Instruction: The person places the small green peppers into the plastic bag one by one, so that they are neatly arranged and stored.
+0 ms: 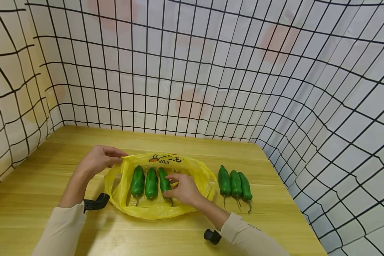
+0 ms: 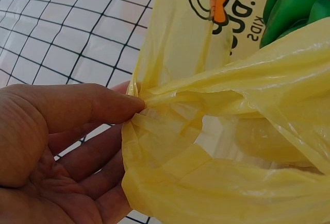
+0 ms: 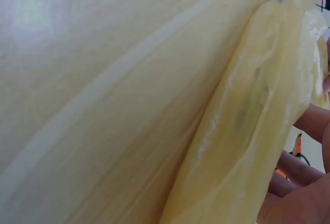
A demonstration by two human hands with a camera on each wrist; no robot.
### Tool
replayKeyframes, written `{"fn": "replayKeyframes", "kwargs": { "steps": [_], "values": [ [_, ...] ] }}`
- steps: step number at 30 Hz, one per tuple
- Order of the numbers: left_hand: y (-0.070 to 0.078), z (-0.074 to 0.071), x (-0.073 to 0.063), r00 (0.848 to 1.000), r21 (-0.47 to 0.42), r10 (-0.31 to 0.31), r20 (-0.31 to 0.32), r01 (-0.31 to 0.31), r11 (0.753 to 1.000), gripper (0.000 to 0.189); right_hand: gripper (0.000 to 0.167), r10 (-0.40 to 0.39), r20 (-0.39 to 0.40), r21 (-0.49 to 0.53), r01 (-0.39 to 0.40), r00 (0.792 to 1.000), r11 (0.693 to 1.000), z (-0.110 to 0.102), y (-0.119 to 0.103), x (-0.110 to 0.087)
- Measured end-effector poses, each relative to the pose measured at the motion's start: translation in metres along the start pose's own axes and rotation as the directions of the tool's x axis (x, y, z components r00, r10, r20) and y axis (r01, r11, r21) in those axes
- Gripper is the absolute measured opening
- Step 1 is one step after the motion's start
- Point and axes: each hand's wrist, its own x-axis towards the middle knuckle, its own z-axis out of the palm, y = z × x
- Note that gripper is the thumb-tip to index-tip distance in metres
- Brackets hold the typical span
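Observation:
A yellow plastic bag (image 1: 160, 212) lies on the table with its mouth spread wide. Inside it, side by side with stems toward me, are a left green pepper (image 1: 137, 181), a middle green pepper (image 1: 152, 183) and a right green pepper (image 1: 164, 180). My left hand (image 1: 99, 160) pinches the bag's left rim; the left wrist view shows thumb (image 2: 103, 103) and finger on the yellow plastic. My right hand (image 1: 184, 188) reaches into the bag, thumb and fingers curled at the right pepper. In the right wrist view, bag plastic (image 3: 232, 126) hides that pepper from sight.
To the right of the bag, three more green peppers (image 1: 235, 183) lie in a row on the wooden table (image 1: 140, 236). White sheeting behind a black wire grid (image 1: 166, 71) surrounds the table's back and sides. Black wrist devices (image 1: 97, 202) are strapped at both cuffs.

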Motion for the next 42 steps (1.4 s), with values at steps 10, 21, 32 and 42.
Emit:
{"fn": "replayKeyframes", "kwargs": {
  "steps": [10,21,32,42],
  "values": [
    [-0.001,0.000,-0.001,1.000,0.011,-0.001,-0.005,0.001,1.000,0.031,0.051,-0.051,-0.043,-0.062,0.048,0.998,0.997,0.005,0.002,0.001],
    [-0.002,0.000,-0.001,1.000,-0.005,-0.002,-0.002,0.002,1.000,0.031,0.054,-0.022,-0.031,-0.065,0.020,0.999,0.998,0.003,0.000,0.000],
    [-0.002,0.000,0.000,1.000,-0.011,0.005,-0.003,-0.005,1.000,0.032,0.055,-0.011,-0.022,-0.049,0.010,1.000,0.999,-0.013,-0.007,-0.003],
    [-0.003,0.001,0.001,1.000,-0.005,0.001,-0.005,-0.001,1.000,0.032,0.051,-0.015,-0.065,-0.091,0.009,0.998,0.996,-0.037,-0.011,-0.010]
  ]
}}
